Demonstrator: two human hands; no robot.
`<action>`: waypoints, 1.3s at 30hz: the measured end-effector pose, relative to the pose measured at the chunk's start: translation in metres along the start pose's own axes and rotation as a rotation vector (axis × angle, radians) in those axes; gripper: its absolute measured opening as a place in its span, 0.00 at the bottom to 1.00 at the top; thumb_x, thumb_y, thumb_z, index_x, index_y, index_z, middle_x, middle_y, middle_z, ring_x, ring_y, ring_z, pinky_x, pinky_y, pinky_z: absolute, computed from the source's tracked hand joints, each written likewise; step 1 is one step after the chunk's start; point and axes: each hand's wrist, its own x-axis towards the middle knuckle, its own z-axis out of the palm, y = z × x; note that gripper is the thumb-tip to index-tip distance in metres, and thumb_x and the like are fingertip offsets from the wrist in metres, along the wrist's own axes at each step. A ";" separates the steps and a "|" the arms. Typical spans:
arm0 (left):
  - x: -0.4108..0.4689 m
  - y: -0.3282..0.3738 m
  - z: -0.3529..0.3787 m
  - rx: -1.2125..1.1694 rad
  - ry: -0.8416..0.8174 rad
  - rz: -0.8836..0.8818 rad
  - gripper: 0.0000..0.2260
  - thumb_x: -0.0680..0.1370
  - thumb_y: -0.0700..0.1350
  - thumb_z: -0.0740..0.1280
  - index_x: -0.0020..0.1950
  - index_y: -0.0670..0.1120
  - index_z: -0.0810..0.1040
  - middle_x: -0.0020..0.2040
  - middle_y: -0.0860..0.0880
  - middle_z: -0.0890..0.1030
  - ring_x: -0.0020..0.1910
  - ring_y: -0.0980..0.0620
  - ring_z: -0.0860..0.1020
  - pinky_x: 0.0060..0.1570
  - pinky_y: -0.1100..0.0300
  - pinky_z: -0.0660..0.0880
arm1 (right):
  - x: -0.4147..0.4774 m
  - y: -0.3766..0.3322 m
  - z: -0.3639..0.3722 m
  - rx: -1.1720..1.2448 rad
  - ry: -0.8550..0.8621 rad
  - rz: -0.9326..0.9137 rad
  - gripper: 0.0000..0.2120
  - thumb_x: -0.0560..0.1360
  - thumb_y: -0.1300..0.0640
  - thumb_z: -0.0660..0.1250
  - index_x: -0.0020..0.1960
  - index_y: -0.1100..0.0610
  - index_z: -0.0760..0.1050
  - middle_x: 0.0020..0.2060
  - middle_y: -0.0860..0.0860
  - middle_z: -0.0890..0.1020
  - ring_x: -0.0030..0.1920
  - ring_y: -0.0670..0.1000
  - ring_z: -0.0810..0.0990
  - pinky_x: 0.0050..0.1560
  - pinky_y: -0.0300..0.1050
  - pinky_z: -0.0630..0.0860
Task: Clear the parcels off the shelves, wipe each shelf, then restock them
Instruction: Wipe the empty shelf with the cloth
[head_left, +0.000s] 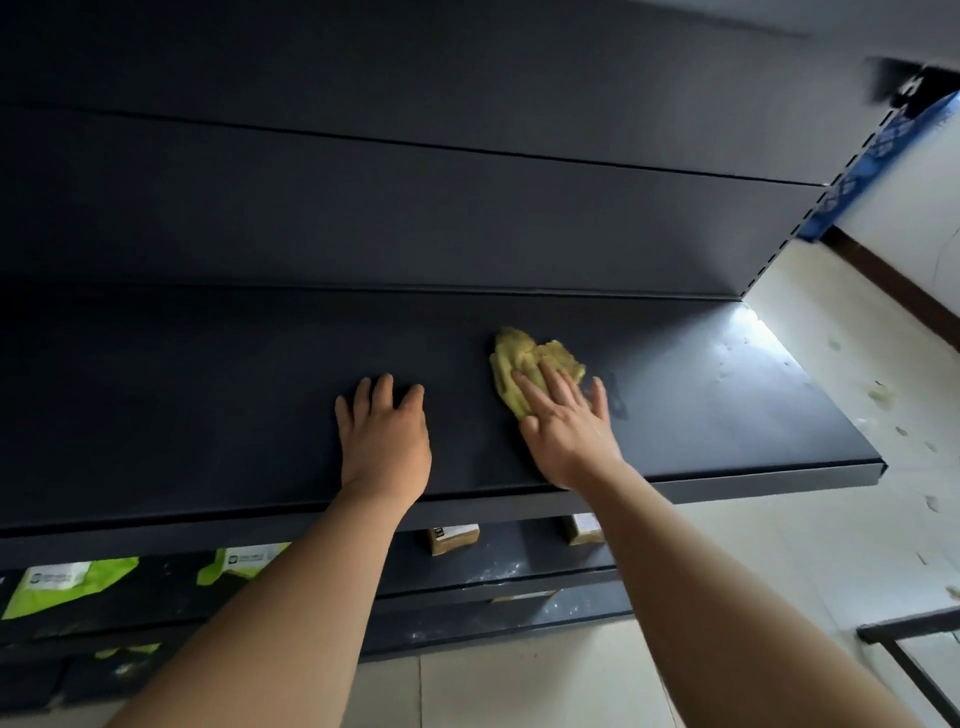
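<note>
To my right, a dark skirting board (893, 280) runs along the foot of a white wall (917, 202). Below it spreads the pale tiled floor (779, 561), dotted with whitish flecks (878, 391). Above the board's far end sits something blue and patterned (878, 156) — too blurred to name. Well below the board, at the floor's edge — a black metal frame (909, 662).

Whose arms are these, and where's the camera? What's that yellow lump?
The camera sits on a person's head, so you see their own two arms reaching out, as if through their eyes. There is just this one picture. The left hand rests on a dark shelf. The right hand presses a yellow cloth onto it with straight fingers, to wipe it. Neither hand grips anything. On the shelf below lie green parcels and brown boxes.
</note>
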 end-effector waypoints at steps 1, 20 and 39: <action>0.000 0.002 0.003 -0.008 0.017 -0.013 0.19 0.82 0.46 0.54 0.74 0.51 0.63 0.76 0.44 0.59 0.75 0.41 0.53 0.74 0.41 0.47 | 0.000 0.017 -0.001 -0.007 0.000 0.047 0.28 0.79 0.47 0.49 0.78 0.40 0.48 0.79 0.49 0.49 0.78 0.48 0.46 0.74 0.59 0.35; -0.002 0.004 0.016 -0.027 0.145 -0.050 0.19 0.82 0.48 0.53 0.73 0.55 0.65 0.75 0.48 0.61 0.76 0.47 0.55 0.75 0.47 0.46 | 0.097 -0.037 0.000 -0.049 -0.094 -0.232 0.27 0.80 0.45 0.45 0.78 0.41 0.44 0.79 0.54 0.46 0.78 0.57 0.44 0.74 0.61 0.34; -0.001 0.004 0.018 -0.035 0.170 -0.062 0.18 0.82 0.47 0.53 0.72 0.54 0.68 0.74 0.48 0.64 0.75 0.48 0.57 0.75 0.47 0.48 | 0.098 0.083 -0.011 -0.048 -0.062 0.279 0.30 0.76 0.40 0.45 0.78 0.43 0.49 0.78 0.56 0.50 0.77 0.58 0.48 0.72 0.64 0.37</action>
